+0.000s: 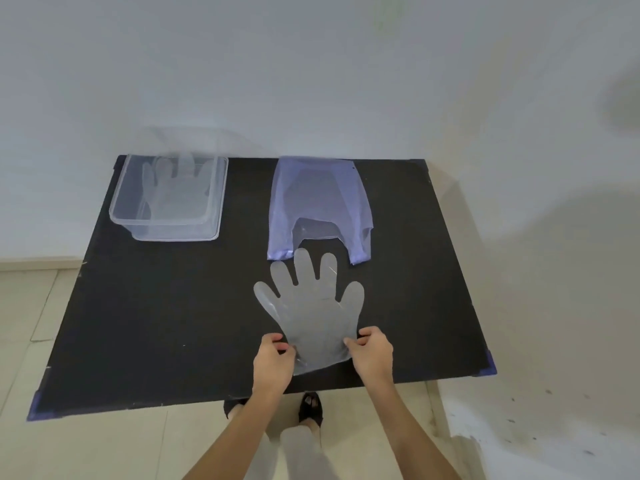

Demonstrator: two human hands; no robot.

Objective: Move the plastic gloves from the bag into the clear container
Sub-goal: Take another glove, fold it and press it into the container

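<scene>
A translucent plastic glove (pixel 313 306) lies flat on the black table (pixel 156 323), fingers pointing away from me. My left hand (pixel 273 362) pinches the left side of its cuff and my right hand (pixel 370 351) pinches the right side. Just beyond the glove's fingertips lies the purple plastic bag (pixel 318 195), flat, its handles toward me. At the far left stands the clear container (pixel 169 199), with a glove (pixel 176 188) lying inside it.
The table stands against a white wall (pixel 311 81). Purple tape marks its near corners (pixel 488 367). My feet (pixel 310 408) show on the tiled floor under the near edge.
</scene>
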